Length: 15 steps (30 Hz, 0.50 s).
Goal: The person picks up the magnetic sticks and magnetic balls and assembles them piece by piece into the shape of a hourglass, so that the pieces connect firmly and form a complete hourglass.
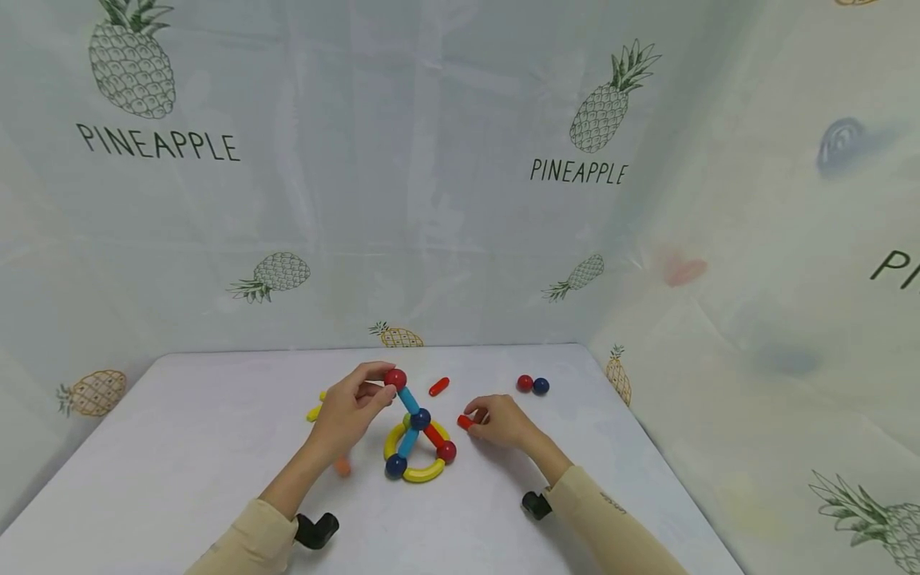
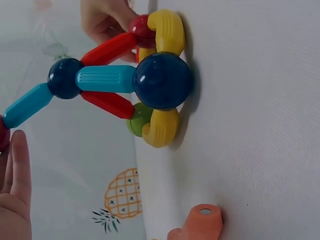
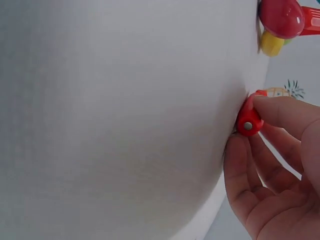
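Pinching the top ball (image 1: 395, 379) w/ your L hand (image 1: 346, 411), you grip a red rod (image 1: 465, 422) at the worktop (image 1: 216, 447) w/ your R hand (image 1: 501, 422). The model (image 1: 409, 441) stands btwn them. Done, apparently: yellow base (image 1: 424, 473), 3 legs (image 1: 434, 435), hub (image 1: 420, 419), upper blue rod (image 1: 408, 399). Remaining, prob.: gripped rod, not yet joined. Loose on worktop: far rod (image 1: 439, 386), red ball (image 1: 525, 383), blue ball (image 1: 541, 386), yellow pcs (image 1: 314, 414), orange pc (image 1: 343, 466).

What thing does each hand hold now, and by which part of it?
The left hand holds the ball-and-stick structure by its topmost red ball. The right hand pinches a separate red stick by its sides; one end face is uncovered.
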{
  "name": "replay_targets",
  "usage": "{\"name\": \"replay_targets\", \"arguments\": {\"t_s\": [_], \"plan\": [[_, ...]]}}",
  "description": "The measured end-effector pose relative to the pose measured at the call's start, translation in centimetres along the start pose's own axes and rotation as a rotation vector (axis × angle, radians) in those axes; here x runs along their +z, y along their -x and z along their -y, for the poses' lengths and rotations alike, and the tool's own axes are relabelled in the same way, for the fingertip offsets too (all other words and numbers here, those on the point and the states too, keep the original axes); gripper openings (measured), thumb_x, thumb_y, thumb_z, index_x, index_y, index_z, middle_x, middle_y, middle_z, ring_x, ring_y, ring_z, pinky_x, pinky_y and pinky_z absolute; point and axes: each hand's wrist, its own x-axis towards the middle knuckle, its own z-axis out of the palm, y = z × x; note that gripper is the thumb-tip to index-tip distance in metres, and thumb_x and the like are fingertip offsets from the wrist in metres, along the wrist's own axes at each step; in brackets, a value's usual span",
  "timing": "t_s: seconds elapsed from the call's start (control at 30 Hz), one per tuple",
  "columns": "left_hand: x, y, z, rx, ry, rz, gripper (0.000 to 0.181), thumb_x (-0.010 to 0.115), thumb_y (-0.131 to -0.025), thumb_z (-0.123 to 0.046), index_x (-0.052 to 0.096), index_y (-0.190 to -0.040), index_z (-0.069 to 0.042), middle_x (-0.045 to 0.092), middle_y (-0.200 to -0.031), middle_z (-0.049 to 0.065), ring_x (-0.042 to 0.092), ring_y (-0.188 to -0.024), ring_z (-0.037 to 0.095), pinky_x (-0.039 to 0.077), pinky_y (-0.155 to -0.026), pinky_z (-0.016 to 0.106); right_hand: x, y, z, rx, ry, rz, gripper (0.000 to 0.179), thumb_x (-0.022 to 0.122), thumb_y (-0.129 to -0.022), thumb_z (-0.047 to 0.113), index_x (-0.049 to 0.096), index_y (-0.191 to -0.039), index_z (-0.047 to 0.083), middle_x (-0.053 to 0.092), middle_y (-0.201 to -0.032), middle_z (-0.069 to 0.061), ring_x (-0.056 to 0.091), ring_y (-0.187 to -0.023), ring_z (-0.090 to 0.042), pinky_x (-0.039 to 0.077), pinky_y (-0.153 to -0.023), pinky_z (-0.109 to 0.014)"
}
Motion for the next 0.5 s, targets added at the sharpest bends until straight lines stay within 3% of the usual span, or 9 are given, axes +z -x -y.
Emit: {"name": "replay_targets", "arguments": {"t_s": [0.27,0.5], "plan": [[-0.2,0.1,0.2,-0.008,-0.012,-0.007,0.043,0.073,-0.103,-0.030,0.062,-0.144,-0.020,0.071,-0.128,0.001,0.073,-0.103,0.016,0.057,-0.089,0.017,-0.3,0.3,0.7,-0.009,-0.020,0.013,0.027,0.078,-0.097,0.013,0.077,-0.124,0.013,0.071,-0.100,0.002,0.062,-0.087,-0.014,0.058,-0.077,-0.026],[-0.2,0.1,0.4,-0.005,-0.009,-0.014,0.043,0.072,-0.103,-0.032,0.062,-0.144,-0.020,0.071,-0.130,0.002,0.072,-0.104,0.016,0.055,-0.089,0.015,-1.2,0.2,2.7,-0.091,-0.102,-0.046,0.024,0.075,-0.099,0.013,0.071,-0.123,0.016,0.074,-0.108,0.001,0.067,-0.090,-0.015,0.060,-0.079,-0.026]]}}
